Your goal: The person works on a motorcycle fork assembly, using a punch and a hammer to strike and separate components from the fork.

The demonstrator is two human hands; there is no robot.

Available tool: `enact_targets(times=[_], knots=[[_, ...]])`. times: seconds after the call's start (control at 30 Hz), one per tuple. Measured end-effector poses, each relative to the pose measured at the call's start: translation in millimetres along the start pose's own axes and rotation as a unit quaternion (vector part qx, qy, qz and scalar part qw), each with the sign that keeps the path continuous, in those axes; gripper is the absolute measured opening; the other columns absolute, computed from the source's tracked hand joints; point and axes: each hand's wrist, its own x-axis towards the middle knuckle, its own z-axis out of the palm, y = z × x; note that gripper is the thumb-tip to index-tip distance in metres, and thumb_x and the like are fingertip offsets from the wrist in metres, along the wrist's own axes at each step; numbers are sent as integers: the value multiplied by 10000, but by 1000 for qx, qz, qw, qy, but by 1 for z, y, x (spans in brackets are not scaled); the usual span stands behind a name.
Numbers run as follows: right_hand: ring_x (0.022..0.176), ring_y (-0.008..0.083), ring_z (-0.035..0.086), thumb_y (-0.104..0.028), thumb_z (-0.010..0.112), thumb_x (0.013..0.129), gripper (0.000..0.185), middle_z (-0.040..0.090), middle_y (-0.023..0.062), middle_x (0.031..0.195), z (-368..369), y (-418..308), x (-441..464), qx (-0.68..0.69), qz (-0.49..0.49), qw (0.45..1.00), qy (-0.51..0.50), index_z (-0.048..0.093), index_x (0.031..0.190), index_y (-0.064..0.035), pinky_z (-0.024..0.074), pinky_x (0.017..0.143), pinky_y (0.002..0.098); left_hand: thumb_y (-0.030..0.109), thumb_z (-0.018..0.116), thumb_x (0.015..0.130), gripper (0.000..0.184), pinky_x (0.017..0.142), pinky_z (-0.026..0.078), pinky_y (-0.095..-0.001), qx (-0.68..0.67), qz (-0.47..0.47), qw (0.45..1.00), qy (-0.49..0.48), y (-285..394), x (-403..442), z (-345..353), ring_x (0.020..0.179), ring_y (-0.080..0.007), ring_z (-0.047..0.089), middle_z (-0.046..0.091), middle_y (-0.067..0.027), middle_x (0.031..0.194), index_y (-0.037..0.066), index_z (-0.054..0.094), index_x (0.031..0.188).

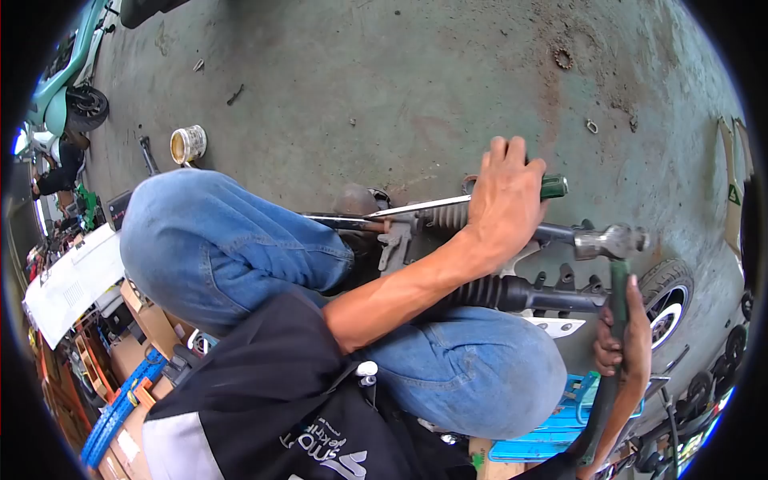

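My left hand (506,192) is closed round a long screwdriver (554,187) with a green handle. Its straight metal shaft points left, and the tip rests at or near a metal clamp (394,240) on a vehicle's front fork. Close to the screwdriver's butt end is the metal head of a hammer (606,242), apart from it. My right hand (632,336) grips the hammer's green handle, with its fingers wrapped round. Between my knees lies the fork, with black rubber gaiters (488,293) and dark tubes (564,299).
A small open tin (189,146) stands on the green floor beyond my left knee. Scattered metal bits, including a toothed ring (563,58), lie farther off. A wheel (669,300) is at the right, a blue plastic stool (520,448) below, and a scooter (68,96) at upper left.
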Motion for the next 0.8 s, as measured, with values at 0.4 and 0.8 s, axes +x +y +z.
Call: enact_targets(times=[0.4, 0.8], knots=[[319, 89, 338, -559, 592, 947, 499, 341, -20, 511, -10, 54, 54, -24, -178, 978, 109, 458, 773, -111, 263, 275, 262, 45, 776, 721, 344, 809, 472, -476, -103, -3, 995, -10, 1, -6, 7, 866, -401, 617, 543, -177, 1058, 20, 600, 1016], [570, 234, 587, -384, 644, 961, 440, 590, 104, 625, -78, 164, 150, -51, -257, 900, 349, 657, 977, 56, 477, 576, 415, 199, 724, 795, 431, 886, 537, -470, -2, -147, 985, -89, 8, 10, 3, 988, -439, 664, 684, -296, 1004, -41, 657, 1147]])
